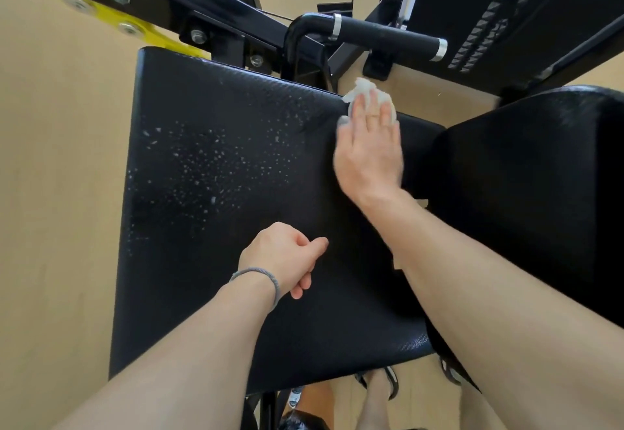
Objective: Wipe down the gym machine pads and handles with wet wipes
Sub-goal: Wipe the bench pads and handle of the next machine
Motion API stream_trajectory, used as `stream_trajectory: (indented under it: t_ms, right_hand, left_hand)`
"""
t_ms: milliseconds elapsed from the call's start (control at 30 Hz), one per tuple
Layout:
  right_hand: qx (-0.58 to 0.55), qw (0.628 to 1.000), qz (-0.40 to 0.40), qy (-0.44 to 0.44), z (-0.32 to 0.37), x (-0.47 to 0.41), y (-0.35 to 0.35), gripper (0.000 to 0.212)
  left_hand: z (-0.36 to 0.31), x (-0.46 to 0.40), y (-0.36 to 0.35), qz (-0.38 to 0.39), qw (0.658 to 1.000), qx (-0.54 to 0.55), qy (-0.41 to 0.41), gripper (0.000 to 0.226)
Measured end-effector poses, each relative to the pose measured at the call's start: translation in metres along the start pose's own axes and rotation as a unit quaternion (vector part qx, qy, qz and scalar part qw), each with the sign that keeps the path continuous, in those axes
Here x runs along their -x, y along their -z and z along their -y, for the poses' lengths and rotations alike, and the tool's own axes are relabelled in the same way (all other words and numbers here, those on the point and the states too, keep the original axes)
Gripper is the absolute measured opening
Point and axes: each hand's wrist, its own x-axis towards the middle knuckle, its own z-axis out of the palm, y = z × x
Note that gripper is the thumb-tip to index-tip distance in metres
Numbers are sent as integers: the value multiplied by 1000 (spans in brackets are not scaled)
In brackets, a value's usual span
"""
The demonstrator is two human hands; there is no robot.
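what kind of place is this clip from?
Most likely a gym. A black padded seat sits on a bolted black steel frame, with a rubber-grip handle above it, and the right hand presses a white wipe on the pad.

arms: bare, no sleeves; left wrist: grey cord bracelet point(266, 283); feet: possibly dark sandals point(391, 380)

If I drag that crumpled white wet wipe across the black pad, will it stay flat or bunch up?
The crumpled white wet wipe looks floppy and will likely bunch further. Only the right hand, pressing with flat fingers, pins it. Its already wadded shape suggests it is limp; the textured black pad probably adds drag.
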Motion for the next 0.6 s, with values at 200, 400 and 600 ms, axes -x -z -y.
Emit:
stream_trajectory:
  t_ms: [200,400,600]
  right_hand:
    - [86,921,111,364,47,42,-10,59]
    - [65,998,7,26,7,-4,-1,61]
    - [62,907,159,384,65,65,-12,61]
  left_hand:
    - [-2,-3,1,6,999,30,38,43]
    - [0,-1,-2,-10,1000,-8,-2,50]
    - [1,-9,-5,30,997,-34,70,43]
